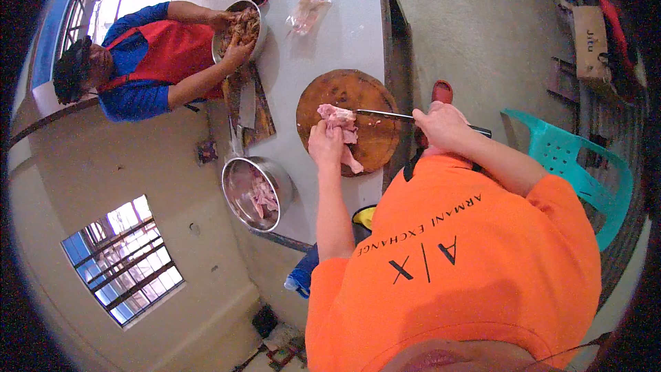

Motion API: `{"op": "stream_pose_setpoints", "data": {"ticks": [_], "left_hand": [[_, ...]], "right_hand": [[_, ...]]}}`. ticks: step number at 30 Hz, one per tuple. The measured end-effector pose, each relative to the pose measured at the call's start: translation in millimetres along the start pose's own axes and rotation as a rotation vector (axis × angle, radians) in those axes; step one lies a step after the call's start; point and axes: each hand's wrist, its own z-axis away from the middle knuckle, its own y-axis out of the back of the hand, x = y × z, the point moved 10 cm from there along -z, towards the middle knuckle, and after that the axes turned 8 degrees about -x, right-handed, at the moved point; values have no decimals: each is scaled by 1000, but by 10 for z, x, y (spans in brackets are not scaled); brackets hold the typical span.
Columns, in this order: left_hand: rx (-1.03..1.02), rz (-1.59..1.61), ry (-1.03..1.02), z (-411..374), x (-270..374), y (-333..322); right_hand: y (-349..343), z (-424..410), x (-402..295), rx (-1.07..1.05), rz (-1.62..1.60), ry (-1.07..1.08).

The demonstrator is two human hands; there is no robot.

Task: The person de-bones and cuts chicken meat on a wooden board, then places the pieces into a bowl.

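Observation:
On a round wooden chopping board (316,95) lies a raw piece of poultry, apparently a chicken leg (351,139), its bone end towards me. My left hand (326,144) presses and grips its left side, with the fingers on the flesh. My right hand (443,123) is closed around the handle of a knife (387,113). The blade is seen nearly edge-on, and its tip reaches the upper right of the meat; I cannot tell whether it touches. Small meat scraps dot the board.
Left of the board, a steel pot (283,181) contains raw chicken pieces (263,194). A cleaver (248,106) lies on a wooden board (265,124). Across the table (356,26), a co-worker's hands (240,51) are in a bowl of dark-coated meat. A plastic bag (310,14) and teal chair (573,157) are also visible.

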Motion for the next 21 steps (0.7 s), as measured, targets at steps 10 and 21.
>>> {"op": "stream_pose_setpoints", "data": {"ticks": [10,21], "left_hand": [[336,199,-190,241,79,181],[263,455,-75,182,-114,29]], "right_hand": [[131,-115,-183,-55,-64,-44],[106,-169,-393,-98,-75,10]]}}
